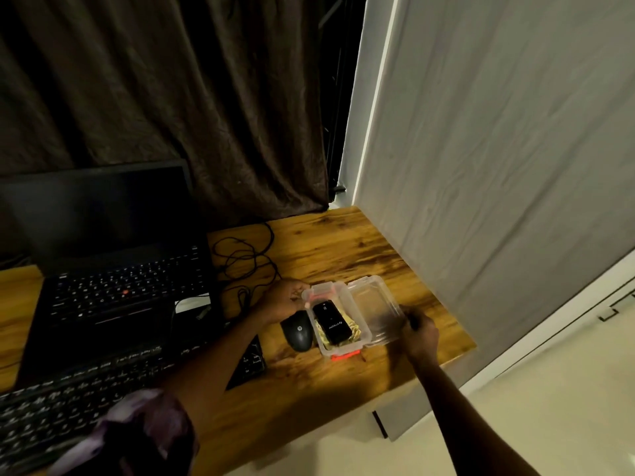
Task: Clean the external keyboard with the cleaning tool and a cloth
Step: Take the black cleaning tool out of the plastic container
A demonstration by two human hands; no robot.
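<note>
Head view shows the black keyboard (86,400) lying at the near left of the bench (343,242), just in front of a laptop (120,290). Nobody is touching it, so the cleaning has not begun. The person's left arm, with a purple sleeve (137,431), reaches across its right end.

To the right sits a clear box (321,341) with its lid (371,304) swung open to the right. Inside lies a small black tool (331,321) on top of a yellowish cloth (354,333). These look like the cleaning things, kept together in the box so they stay tidy.

The hands are apart, one on each side of the box. The left hand (287,298) grips the far left corner, likely so the box does not slide. The right hand (421,333) is curled at the right edge of the lid, maybe to keep it open. It is blurry and dark there, so whether it really grips the lid cannot be told.

A black mouse (299,333) rests just left of the box, touching or almost touching it. A tangled black cable (247,259) lies farther back on the bench.
</note>
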